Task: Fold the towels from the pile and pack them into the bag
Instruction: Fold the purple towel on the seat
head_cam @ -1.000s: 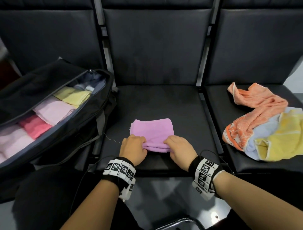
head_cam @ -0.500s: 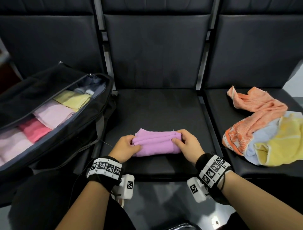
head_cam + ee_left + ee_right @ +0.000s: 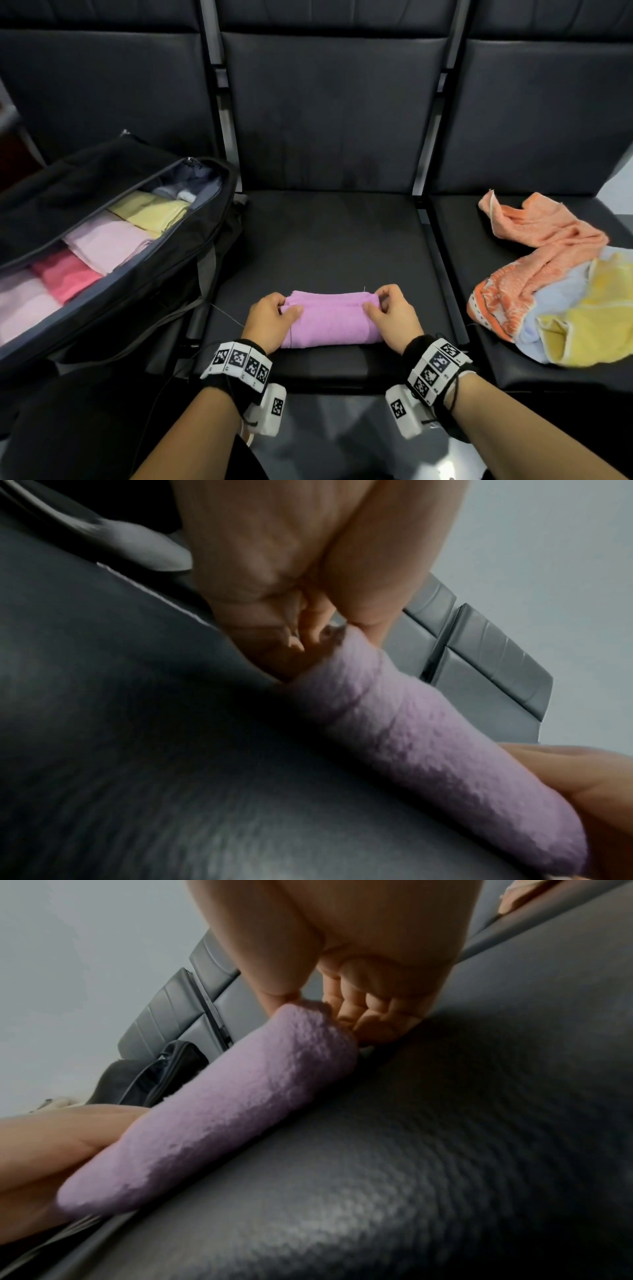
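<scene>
Your left hand (image 3: 270, 318) and right hand (image 3: 394, 315) each pinch an end of the folded lilac towel (image 3: 330, 320), a thick fuzzy bundle near the middle seat's (image 3: 329, 240) front edge. The open bag (image 3: 191, 246) lies left, the loose pile (image 3: 555, 281) right; bare cushion lies behind.

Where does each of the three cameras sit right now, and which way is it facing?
Head: worn on the head, looking forward and down at the seat, bag and towel pile; both forearms show.
Left wrist: low by the seat, looking along the left hand at the purple towel.
Right wrist: mirrored, looking along the right hand toward the bag.
All three share the purple towel, gripped at both ends.
</scene>
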{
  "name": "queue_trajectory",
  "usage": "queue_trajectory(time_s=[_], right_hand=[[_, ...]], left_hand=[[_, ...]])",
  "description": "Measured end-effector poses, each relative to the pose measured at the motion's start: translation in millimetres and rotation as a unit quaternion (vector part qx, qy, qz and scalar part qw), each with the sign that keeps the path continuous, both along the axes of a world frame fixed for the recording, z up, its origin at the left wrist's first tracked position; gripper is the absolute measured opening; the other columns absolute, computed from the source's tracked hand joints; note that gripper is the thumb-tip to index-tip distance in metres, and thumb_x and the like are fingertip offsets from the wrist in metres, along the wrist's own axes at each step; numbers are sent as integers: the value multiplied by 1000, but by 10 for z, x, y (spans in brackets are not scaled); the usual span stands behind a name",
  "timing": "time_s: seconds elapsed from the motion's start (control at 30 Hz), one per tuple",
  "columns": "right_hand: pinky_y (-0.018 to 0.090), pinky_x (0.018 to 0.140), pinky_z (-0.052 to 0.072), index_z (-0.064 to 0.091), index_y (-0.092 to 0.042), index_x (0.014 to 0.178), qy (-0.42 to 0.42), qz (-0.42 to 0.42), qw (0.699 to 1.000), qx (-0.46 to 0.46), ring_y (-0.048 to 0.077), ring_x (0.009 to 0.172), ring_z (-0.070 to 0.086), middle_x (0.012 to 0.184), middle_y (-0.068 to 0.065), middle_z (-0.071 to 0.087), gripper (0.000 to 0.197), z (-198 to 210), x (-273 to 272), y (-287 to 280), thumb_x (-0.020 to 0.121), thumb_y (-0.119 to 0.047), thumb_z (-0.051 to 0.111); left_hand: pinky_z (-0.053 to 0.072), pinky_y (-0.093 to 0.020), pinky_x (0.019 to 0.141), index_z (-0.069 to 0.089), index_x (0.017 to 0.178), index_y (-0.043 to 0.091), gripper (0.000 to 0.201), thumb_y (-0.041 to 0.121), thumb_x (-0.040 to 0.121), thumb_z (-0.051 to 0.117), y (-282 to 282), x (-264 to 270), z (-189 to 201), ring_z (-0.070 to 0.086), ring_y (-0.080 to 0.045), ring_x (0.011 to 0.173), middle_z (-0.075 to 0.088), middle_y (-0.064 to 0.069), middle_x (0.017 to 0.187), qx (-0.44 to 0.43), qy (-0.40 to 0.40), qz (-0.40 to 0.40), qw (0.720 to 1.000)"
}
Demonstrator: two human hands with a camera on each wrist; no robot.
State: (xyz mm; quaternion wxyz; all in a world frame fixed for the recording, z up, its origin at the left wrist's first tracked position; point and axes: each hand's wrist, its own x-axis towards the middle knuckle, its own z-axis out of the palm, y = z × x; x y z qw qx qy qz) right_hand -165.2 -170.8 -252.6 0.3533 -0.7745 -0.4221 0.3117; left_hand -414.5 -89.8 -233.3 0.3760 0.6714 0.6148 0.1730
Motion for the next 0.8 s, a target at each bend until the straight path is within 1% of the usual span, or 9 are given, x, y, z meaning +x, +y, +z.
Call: queue_trajectory(time_s=[0.07,0.13,0.2,0.27,0.33,0.47,0.57,0.67,0.8], right_hand=[[7,60,37,51,-31,106,8,-11,1000,-5,-2,72,56,76,-12,58,29,-21,21,26,85,-28,71],[8,63,37,52,-36,117,5,8,1000,-19,2,71,57,73,-12,56,37,-24,42,46,85,-28,70],[19,74,41,57,-34,122,-23,48,998,-41,10,78,57,80,-10,57,37,-28,59,76,88,-28,67],[24,79,41,64,-26,118,-57,80,993,-66,17,89,59,93,-2,63,28,-12,65,111,90,-28,65],[24,75,40,65,-23,107,-66,94,990,-82,21,89,60,96,4,66,18,19,64,133,90,-28,65],[24,75,39,64,-20,95,-76,111,986,-102,23,85,58,99,10,58,12,72,26,103,87,-28,68],[23,77,38,64,-19,96,-88,127,983,-100,22,89,57,99,7,57,12,108,5,32,88,-28,67],[23,68,41,62,-21,88,-53,119,988,-85,18,86,60,89,-1,65,6,165,6,-52,87,-25,66],[22,69,43,60,-22,84,6,91,996,-14,15,80,59,82,-4,64,12,308,-29,-140,86,-14,68]], left_hand=[[33,-19,54,57,75,19,24,34,88,71,2,25,-14,51,-10,65,56,6,70,-2,6,18,1000],[34,-26,56,57,75,14,27,34,89,69,14,39,-14,52,-16,67,56,3,69,-4,18,19,1000],[32,-28,60,56,75,12,29,34,90,68,19,52,-12,52,-22,70,55,0,69,-8,25,21,999],[33,-28,63,52,72,13,31,34,91,68,9,64,-14,52,-24,72,54,0,70,-15,35,25,999],[34,-28,63,50,71,17,31,33,90,68,-10,64,-10,54,-23,73,56,0,74,-23,42,24,999],[39,-23,61,55,87,24,17,30,85,70,-74,3,39,59,-11,75,64,3,87,-47,15,30,998],[40,-23,66,56,86,27,13,28,85,69,-145,-21,76,60,-12,76,65,5,85,-48,21,15,999],[43,-23,69,58,82,26,10,28,86,68,-205,-16,135,62,-19,80,66,3,85,-39,32,6,999],[48,-27,80,64,94,30,9,34,86,64,-235,0,293,63,-21,95,65,6,99,-18,117,-32,992]])
